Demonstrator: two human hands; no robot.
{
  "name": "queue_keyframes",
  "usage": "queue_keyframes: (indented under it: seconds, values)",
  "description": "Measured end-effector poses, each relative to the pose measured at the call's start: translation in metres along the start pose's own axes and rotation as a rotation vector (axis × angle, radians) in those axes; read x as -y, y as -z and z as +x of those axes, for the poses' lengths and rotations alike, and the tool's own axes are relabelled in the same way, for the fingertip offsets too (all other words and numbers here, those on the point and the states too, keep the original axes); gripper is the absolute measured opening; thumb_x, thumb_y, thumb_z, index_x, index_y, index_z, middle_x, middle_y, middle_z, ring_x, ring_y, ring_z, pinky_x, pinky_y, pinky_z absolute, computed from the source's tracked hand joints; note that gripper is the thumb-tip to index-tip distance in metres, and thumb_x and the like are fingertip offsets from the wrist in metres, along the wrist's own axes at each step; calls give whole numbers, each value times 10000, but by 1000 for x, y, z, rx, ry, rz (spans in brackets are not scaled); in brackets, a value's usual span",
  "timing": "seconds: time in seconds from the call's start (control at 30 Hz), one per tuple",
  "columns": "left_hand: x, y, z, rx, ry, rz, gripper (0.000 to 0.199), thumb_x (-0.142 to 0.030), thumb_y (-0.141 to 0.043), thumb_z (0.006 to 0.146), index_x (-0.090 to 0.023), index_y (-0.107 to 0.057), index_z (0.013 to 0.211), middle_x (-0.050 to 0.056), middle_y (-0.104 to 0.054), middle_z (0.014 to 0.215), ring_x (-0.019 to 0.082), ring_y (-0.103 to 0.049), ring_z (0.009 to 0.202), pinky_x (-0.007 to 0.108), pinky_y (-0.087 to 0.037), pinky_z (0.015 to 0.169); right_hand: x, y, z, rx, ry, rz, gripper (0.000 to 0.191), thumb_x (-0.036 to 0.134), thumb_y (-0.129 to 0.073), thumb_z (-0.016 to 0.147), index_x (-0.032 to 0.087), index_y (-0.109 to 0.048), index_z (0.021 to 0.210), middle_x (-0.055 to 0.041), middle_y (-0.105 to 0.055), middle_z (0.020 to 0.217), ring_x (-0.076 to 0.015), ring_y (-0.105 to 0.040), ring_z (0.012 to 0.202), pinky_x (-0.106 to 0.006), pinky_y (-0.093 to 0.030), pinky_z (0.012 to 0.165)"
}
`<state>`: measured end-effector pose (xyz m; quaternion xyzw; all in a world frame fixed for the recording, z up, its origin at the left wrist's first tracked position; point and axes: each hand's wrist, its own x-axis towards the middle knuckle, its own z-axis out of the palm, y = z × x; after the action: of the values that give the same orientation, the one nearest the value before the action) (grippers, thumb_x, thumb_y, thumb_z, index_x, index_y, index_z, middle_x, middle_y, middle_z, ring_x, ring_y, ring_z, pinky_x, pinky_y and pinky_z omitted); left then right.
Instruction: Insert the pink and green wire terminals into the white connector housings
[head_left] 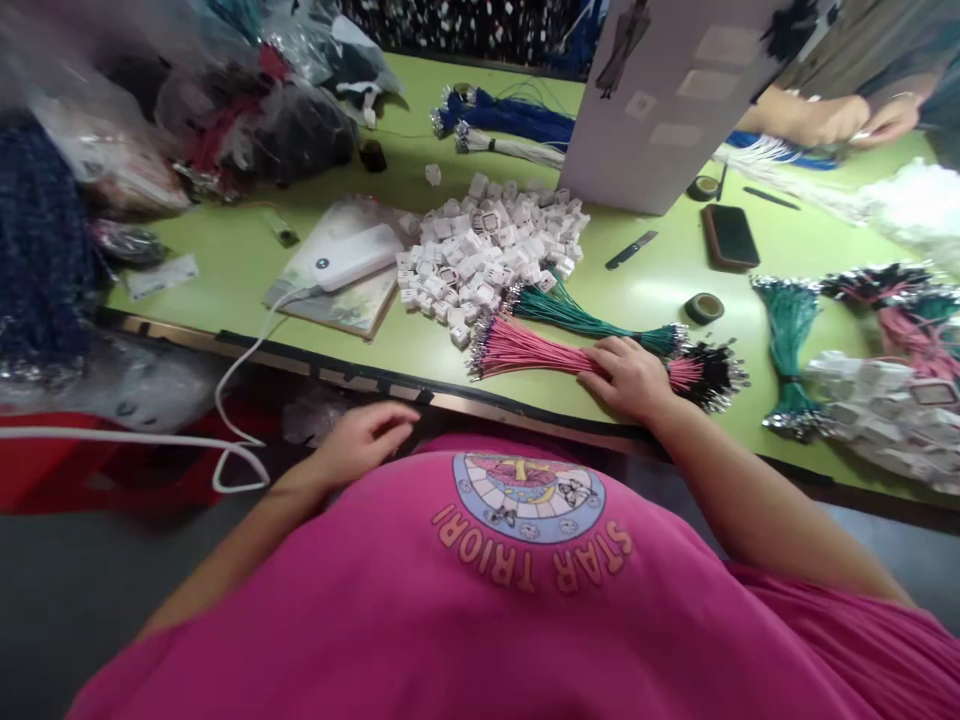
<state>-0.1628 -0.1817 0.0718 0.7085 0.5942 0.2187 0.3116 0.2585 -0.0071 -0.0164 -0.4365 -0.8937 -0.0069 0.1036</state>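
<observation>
My right hand (628, 378) lies over a bundle of pink wires (532, 350) near the table's front edge, its fingers curled on the wires. Black and silver ends fan out at the bundle's right. Just behind it lies a bundle of green wires (592, 314). My left hand (369, 437) hangs in front of the table edge, holding nothing, its thumb apart from the loosely bent fingers. A heap of white plastic connectors (487, 250) sits behind the pink bundle's left end.
On the green table (465, 385) are a white power bank (356, 258) with a cable, a cutter knife (631, 250), tape (704, 308) and a phone (730, 238). A cardboard panel (645, 130) stands behind. Another person's hands (847, 120) work at the back right. Bagged parts fill the left.
</observation>
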Motion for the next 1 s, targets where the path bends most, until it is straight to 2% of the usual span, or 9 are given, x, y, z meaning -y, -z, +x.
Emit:
queue_keyframes:
  seconds: [0.03, 0.1, 0.13, 0.2, 0.27, 0.4, 0.57, 0.77, 1.0]
  values:
    - [-2, -17, 47, -72, -110, 62, 218, -287, -537, 956, -170, -719, 979, 42, -716, 884, 168, -676, 829, 318, -578, 802, 1, 0, -1, -3, -9, 13, 471, 479, -478, 981, 142, -736, 1187, -141, -700, 1112, -263, -599, 968, -375, -503, 867]
    - [-2, -40, 135, -260, -298, 238, 260, -203, -514, 938, -167, -712, 1101, 95, -710, 1084, 214, -653, 1023, 378, -540, 952, 5, 1, -3, 1, -18, 47, 468, 472, -468, 985, 145, -747, 1169, -137, -709, 1095, -261, -610, 962, -373, -502, 870]
    - [-3, -45, 173, -273, -378, 318, 339, -153, -505, 923, -168, -685, 1209, 118, -668, 1230, 233, -616, 1140, 392, -510, 1018, 6, 3, -4, 11, -17, 68, 464, 462, -459, 990, 145, -752, 1159, -134, -714, 1084, -258, -617, 959, -372, -500, 878]
    - [-6, -47, 227, -117, -427, 522, 466, -77, -513, 879, -202, -658, 1304, 123, -575, 1396, 282, -516, 1291, 455, -415, 1127, 7, 9, -3, 56, -10, 121, 450, 437, -445, 997, 151, -766, 1130, -126, -724, 1067, -249, -634, 959, -367, -497, 890]
    - [-12, -41, 256, 63, -410, 665, 442, -63, -514, 866, -221, -712, 1228, 120, -556, 1394, 300, -512, 1267, 473, -405, 1105, 7, 17, 4, 125, -35, 179, 422, 415, -446, 995, 173, -785, 1068, -108, -737, 1043, -238, -653, 954, -353, -498, 869]
    - [-19, -34, 271, 209, -405, 758, 269, -118, -544, 874, -176, -764, 1018, 138, -590, 1232, 283, -557, 1132, 428, -449, 964, 0, 26, 49, 93, -286, 223, 382, 328, -433, 982, 178, -779, 1040, -111, -739, 1093, -240, -673, 962, -345, -495, 848]
    - [-23, -39, 279, 243, -479, 904, 266, -197, -621, 840, -157, -711, 1087, 147, -578, 1142, 282, -571, 1021, 404, -452, 843, -7, 8, 106, 187, -491, 154, 373, 231, -437, 954, 107, -721, 1162, -192, -704, 1181, -302, -660, 1037, -398, -483, 909]
    - [-16, -36, 288, 291, -545, 904, 217, -199, -586, 875, -155, -719, 1040, 131, -611, 1099, 259, -568, 1007, 385, -418, 849, -6, 7, 98, 281, -466, 270, 274, 241, -522, 882, 181, -775, 967, -94, -765, 976, -246, -674, 894, -337, -484, 799]
    - [-6, -21, 287, 250, -536, 691, 182, -239, -634, 809, -202, -674, 983, 55, -688, 1202, 279, -526, 1181, 441, -357, 1024, -4, 7, 90, 59, -501, 294, 219, 200, -497, 824, 187, -716, 816, -108, -735, 940, -248, -637, 847, -356, -475, 781]
